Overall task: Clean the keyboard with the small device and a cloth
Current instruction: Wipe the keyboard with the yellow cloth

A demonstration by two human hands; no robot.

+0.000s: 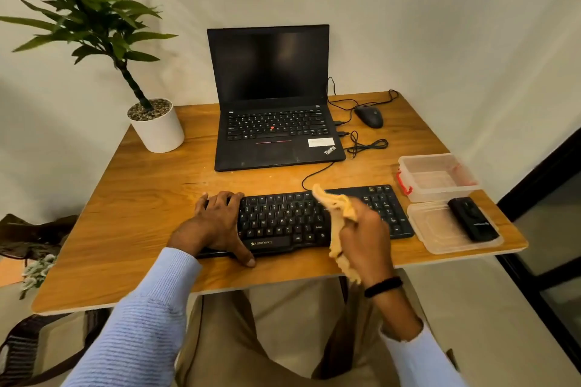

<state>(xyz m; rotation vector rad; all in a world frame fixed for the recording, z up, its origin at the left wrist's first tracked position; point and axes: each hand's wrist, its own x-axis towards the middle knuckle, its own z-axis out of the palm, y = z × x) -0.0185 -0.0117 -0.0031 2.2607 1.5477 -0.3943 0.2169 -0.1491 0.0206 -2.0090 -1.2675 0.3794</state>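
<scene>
left hand: left hand (pixel 217 223) lies palm-down on the left end of the black wired keyboard (pixel 283 220), fingers spread and nearly straight, thumb at its near edge.
right hand: right hand (pixel 366 245) is held over the keyboard's right half, fingers curled tight round a crumpled yellow cloth (pixel 338 207).
device: small black oblong device (pixel 473 218) rests on a clear plastic lid (pixel 440 236), right of the keyboard, untouched.
around: clear plastic box with red clasp (pixel 437 177) behind the lid; open black laptop (pixel 270 97), black mouse (pixel 369 116) and white potted plant (pixel 157 129) farther back.
surface: wooden table (pixel 125 214); pale wall behind.
</scene>
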